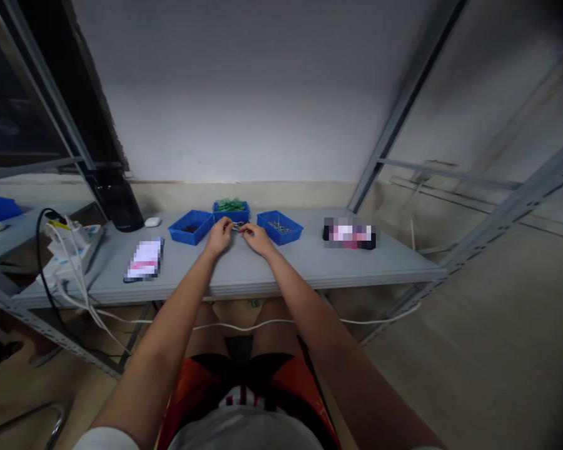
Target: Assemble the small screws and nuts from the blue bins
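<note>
My left hand (221,235) and my right hand (257,239) are close together over the grey table (244,269), fingers bent and pinched. Small dark and shiny pieces show between the fingertips, too small to make out. Right behind the hands is a blue tray (231,214) holding green pieces. Beside my left hand sits a blue tray (191,238) with small dark parts at its bottom. To the right of my right hand, another blue tray (288,238) contains silvery, screw-like parts.
A phone (144,259), white case (152,222), black bottle (118,203) and power strip (77,250) with cables occupy the left side. A blurred object (349,235) lies right. Metal posts frame the table; a white cable hangs below its front edge.
</note>
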`<state>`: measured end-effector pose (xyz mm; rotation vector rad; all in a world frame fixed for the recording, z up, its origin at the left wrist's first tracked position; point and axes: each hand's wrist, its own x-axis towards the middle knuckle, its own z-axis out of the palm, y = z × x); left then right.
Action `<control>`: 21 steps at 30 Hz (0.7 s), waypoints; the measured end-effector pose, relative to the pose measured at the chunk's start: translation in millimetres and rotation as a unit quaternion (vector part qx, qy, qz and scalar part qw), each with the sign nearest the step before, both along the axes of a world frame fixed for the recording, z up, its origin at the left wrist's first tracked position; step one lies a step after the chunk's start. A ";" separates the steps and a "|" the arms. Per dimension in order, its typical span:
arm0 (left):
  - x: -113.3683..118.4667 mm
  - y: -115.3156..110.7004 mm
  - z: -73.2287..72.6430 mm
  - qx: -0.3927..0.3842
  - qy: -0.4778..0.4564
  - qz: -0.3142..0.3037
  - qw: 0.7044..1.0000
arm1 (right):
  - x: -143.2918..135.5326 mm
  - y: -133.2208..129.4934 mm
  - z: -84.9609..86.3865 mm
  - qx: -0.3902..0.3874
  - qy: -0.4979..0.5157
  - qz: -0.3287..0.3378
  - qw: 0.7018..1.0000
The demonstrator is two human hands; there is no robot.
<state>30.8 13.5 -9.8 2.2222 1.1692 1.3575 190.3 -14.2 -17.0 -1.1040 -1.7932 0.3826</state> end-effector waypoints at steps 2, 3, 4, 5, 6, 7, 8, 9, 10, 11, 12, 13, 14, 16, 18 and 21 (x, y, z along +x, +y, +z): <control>-0.1 1.6 -2.0 -0.009 0.003 -0.003 1.000 | 0.5 -0.9 2.2 0.011 0.020 -0.012 1.000; 0.0 2.3 -3.3 -0.014 0.006 -0.007 1.000 | 0.8 -1.2 3.2 0.016 0.030 -0.018 0.999; 0.2 2.9 -4.5 -0.021 0.011 -0.014 1.000 | 1.0 -1.4 3.9 0.021 0.039 -0.024 0.999; 0.3 3.4 -5.8 -0.026 0.018 -0.023 0.999 | 1.2 -1.6 4.4 0.027 0.048 -0.029 0.998; 0.5 3.8 -7.0 -0.031 0.025 -0.034 0.999 | 1.3 -1.7 4.7 0.032 0.055 -0.033 0.997; 0.5 4.1 -7.9 -0.033 0.033 -0.045 0.998 | 1.3 -1.7 4.8 0.036 0.060 -0.035 0.997; 0.4 4.4 -8.7 -0.034 0.039 -0.053 0.997 | 1.2 -1.7 4.7 0.039 0.064 -0.036 0.997; 0.2 4.6 -9.1 -0.032 0.043 -0.056 0.997 | 1.0 -1.8 4.5 0.040 0.067 -0.037 0.996; -0.1 4.8 -9.3 -0.028 0.045 -0.055 0.997 | 0.8 -1.8 4.1 0.035 0.066 -0.037 0.996; -0.5 4.9 -9.2 -0.024 0.043 -0.049 0.998 | 0.5 -1.9 3.6 0.027 0.062 -0.036 0.997; -1.0 5.1 -9.0 -0.020 0.041 -0.040 0.998 | 0.3 -2.0 3.0 0.016 0.054 -0.033 0.998; -1.5 5.3 -8.6 -0.017 0.039 -0.029 0.999 | 0.0 -2.2 2.5 0.006 0.044 -0.028 0.999; -1.9 5.4 -8.2 -0.016 0.037 -0.019 0.999 | -0.3 -2.4 2.0 -0.001 0.032 -0.021 0.999; -2.7 5.4 -7.4 -0.016 0.037 -0.006 0.999 | -0.6 -3.0 1.4 -0.007 0.014 -0.006 1.000; -3.2 5.3 -7.0 -0.017 0.037 -0.001 0.999 | -0.8 -4.0 1.3 -0.003 0.004 0.009 1.000; -3.6 5.0 -6.9 -0.020 0.037 0.007 0.999 | -1.4 -6.1 2.1 -0.003 -0.009 0.023 1.000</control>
